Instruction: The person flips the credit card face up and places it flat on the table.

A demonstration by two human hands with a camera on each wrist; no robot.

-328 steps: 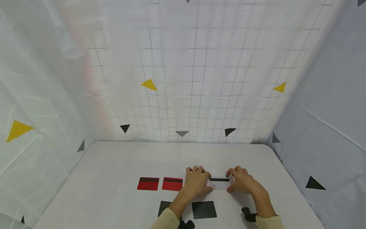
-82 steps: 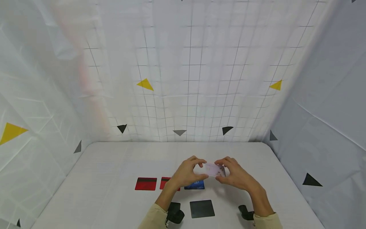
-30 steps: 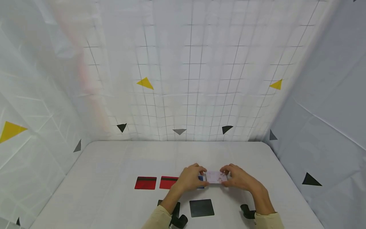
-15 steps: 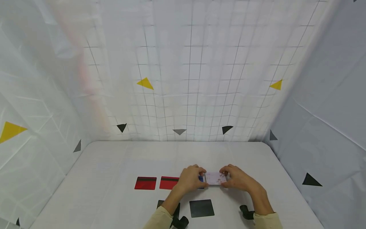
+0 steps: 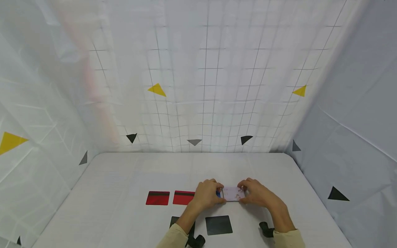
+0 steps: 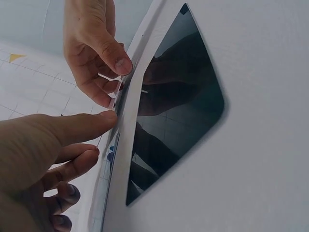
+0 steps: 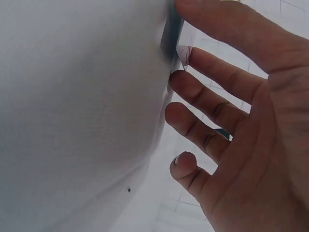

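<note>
A pale pink card with a flower print (image 5: 233,193) lies flat at or just above the table, between my two hands. My left hand (image 5: 204,194) holds its left end, thumb at the near edge and index finger at the far edge. On the right end my right hand (image 5: 258,194) grips the same way; in the right wrist view its other fingers (image 7: 181,118) spread away from the card. A blue card (image 5: 218,194) shows partly behind my left fingers. In the left wrist view the pink card's edge is seen almost side-on.
Two red cards with dark stripes (image 5: 158,198) lie in a row to the left. Nearer me are a dark grey card (image 5: 219,225) and a second dark card (image 5: 174,220), partly under my left wrist. White sheeting hangs behind the table (image 5: 124,172).
Earlier a white, black-striped face showed between my hands; later the pink face was raised above the table. Since then both hands have lowered the card to the right of the blue one.
</note>
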